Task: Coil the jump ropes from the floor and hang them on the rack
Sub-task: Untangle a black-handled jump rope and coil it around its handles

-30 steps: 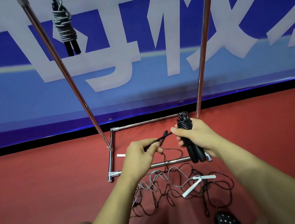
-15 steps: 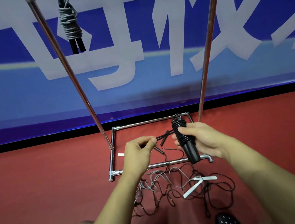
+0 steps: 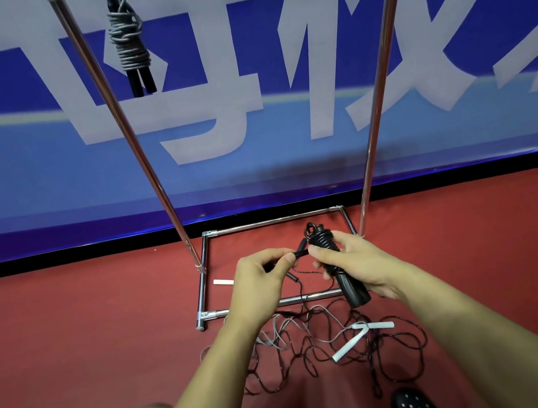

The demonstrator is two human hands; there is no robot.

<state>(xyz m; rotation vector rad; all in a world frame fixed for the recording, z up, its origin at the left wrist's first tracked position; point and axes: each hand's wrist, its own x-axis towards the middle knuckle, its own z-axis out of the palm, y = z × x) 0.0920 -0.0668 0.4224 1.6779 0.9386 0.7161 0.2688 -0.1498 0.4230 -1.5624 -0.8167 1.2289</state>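
A: Where is the rope being worked on?

B: The black jump rope bundle, cord wound round its two black handles, sits in the right hand, whose fingers and thumb curl around its upper part. Its long axis runs from far to near, tilting slightly right, with the handle ends pointing down toward the person.

A: And the other hand?

B: The left hand pinches the free black cord end between thumb and forefinger, just left of the bundle's top and nearly touching it. A thin strand trails down to the tangle of black and grey ropes with white handles on the red floor, near the person.

A: What does the next move turn on?

B: I'd judge the loose end needs tucking into the wraps; the left hand is right beside them, so it is a short sideways pass. After that, the chrome tube rack stands directly beyond both hands, its hanging bar out of view above, where a grey-wound rope bundle with black handles already hangs at far left.
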